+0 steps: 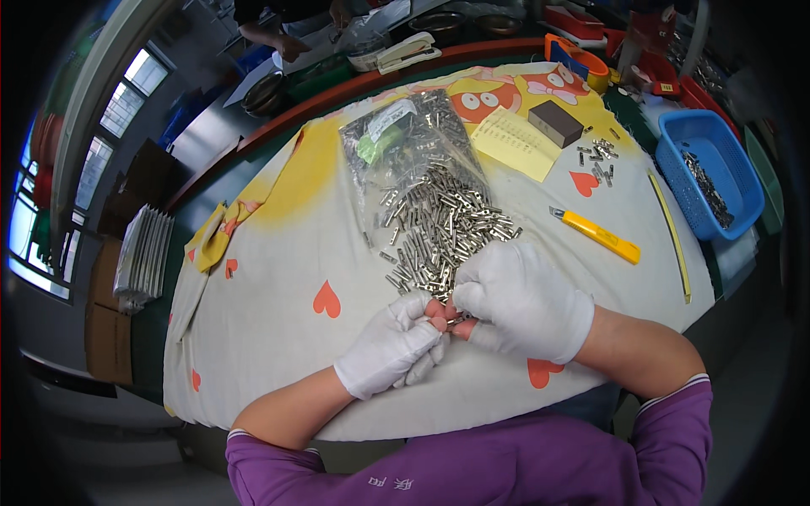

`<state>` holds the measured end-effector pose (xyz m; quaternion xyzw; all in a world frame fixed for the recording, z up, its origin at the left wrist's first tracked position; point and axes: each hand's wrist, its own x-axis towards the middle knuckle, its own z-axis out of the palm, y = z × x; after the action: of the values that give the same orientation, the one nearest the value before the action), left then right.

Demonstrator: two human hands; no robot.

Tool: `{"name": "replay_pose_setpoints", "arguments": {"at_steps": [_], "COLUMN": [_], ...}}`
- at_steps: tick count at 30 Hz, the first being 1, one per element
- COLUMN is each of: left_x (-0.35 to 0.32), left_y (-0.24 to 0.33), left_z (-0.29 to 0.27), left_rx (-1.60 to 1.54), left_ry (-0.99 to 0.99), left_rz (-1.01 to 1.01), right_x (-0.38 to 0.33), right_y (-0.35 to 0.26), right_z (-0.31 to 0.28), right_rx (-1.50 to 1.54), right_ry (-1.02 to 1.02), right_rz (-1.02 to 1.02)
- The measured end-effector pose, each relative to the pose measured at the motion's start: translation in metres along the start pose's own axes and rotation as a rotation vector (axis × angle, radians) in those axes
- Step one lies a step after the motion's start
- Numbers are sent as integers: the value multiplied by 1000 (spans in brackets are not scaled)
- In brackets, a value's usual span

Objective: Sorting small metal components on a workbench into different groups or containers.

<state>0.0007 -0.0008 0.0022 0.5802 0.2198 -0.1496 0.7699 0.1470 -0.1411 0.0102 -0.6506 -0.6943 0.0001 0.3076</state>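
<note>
My left hand (395,344) and my right hand (523,299) meet at the near edge of a heap of small metal clips (447,228). Both wear white gloves with some bare fingertips showing. Between the fingertips is one small metal clip (456,320), pinched from both sides and mostly hidden by the fingers. The heap spills from the mouth of a clear plastic bag (396,169) with more dark parts inside. To the right of my right hand lies a yellow utility knife (601,236), its blade end pointing away to the left.
A printed cloth (270,354) covers the table. Beyond the heap are a yellow note (513,145), a dark block (555,124) and several loose clips (601,156). At the right stand a yellow strip (671,236) and a blue basket (742,198) holding parts. Another person's hand (291,46) shows far back.
</note>
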Motion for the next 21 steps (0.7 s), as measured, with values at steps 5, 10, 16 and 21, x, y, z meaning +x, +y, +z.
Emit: {"name": "replay_pose_setpoints", "arguments": {"at_steps": [5,10,16,21], "left_x": [1,1,0,4], "left_y": [-4,-2,-4,-11], "left_z": [-3,0,-2,-6], "left_rx": [-22,-45,-8,6], "left_ry": [-11,44,46,54], "left_rz": [60,-26,30,102], "right_x": [0,0,-1,1], "right_y": [1,0,3,3], "right_z": [-7,-9,-3,0], "right_rx": [-5,-10,63,64], "right_ry": [-10,-36,114,149], "right_rz": [15,54,-2,-32]}}
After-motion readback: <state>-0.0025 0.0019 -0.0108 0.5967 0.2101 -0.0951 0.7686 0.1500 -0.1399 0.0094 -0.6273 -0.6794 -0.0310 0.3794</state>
